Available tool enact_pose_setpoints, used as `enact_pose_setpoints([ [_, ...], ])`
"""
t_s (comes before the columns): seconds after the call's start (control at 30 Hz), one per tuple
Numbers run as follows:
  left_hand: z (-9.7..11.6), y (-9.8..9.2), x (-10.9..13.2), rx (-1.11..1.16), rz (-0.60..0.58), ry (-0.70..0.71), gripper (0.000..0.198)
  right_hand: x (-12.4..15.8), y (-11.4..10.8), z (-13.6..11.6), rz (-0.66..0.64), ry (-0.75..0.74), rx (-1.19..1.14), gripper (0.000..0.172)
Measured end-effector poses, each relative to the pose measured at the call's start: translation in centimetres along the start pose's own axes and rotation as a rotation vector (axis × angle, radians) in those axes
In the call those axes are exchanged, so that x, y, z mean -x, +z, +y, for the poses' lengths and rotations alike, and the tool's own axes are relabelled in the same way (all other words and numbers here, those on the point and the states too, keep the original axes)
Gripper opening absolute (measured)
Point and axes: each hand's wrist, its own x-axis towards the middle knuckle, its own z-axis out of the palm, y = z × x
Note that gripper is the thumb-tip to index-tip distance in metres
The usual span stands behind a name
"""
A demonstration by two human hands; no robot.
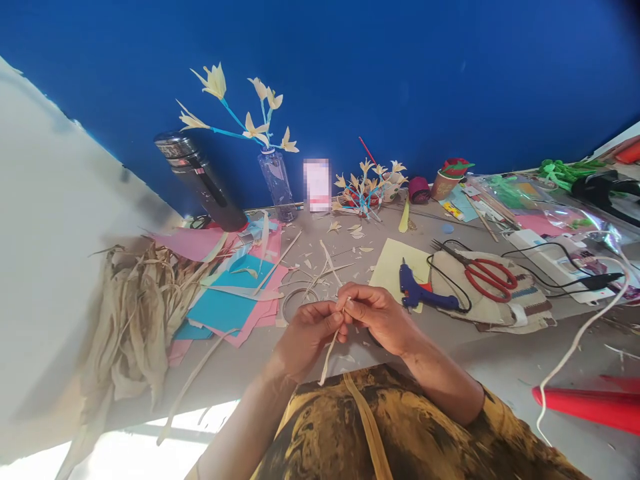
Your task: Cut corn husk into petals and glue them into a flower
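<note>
Close in front of my body, my left hand point(311, 337) and my right hand point(383, 319) meet with their fingertips together. Both pinch a thin, pale strip of dried plant fibre point(328, 360), whose loose end hangs down below the fingers. What exactly sits between the fingertips is too small to make out. Another tan strip point(369, 423) lies over my patterned clothing. Just beyond the hands are pale scraps and a ring-shaped roll point(299, 300). To the right of my right hand, a blue glue gun point(425, 293) rests on yellow paper point(393, 263).
Red-handled scissors point(490, 277) lie on a folded cloth point(515, 313), beside a power strip point(537, 257) with cables. At left are dried husks point(137, 327), coloured paper point(225, 300) and a dark flask point(205, 183). A bottle point(277, 187) of pale flowers stands near the blue wall.
</note>
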Motion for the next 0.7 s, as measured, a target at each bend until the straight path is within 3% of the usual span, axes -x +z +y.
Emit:
enact_pose_setpoints([
  [0.13, 0.4, -0.1, -0.1, -0.019, -0.089, -0.028, 0.029, -0.2, -0.3, -0.1, -0.109, 0.018, -0.141, 0.03],
  [0.23, 0.5, -0.2, -0.3, -0.01, -0.054, -0.028, 0.027, -0.4, -0.9, -0.4, -0.143, 0.028, -0.126, 0.029],
  [0.43, -0.1, 0.1, -0.5, -0.038, 0.161, 0.088, 0.021, -0.6, -1.3, -0.3, -0.009, 0.03, 0.021, 0.035],
  [0.6, -0.1, 0.0, -0.2, -0.102, 0.137, 0.116, 0.02, -0.8, -0.5, 0.2, 0.144, 0.001, 0.044, 0.031],
  [0.7, -0.1, -0.3, 0.0, -0.071, 0.088, 0.065, 0.022, -0.9, -0.3, 0.3, 0.158, 0.015, 0.039, 0.031],
])
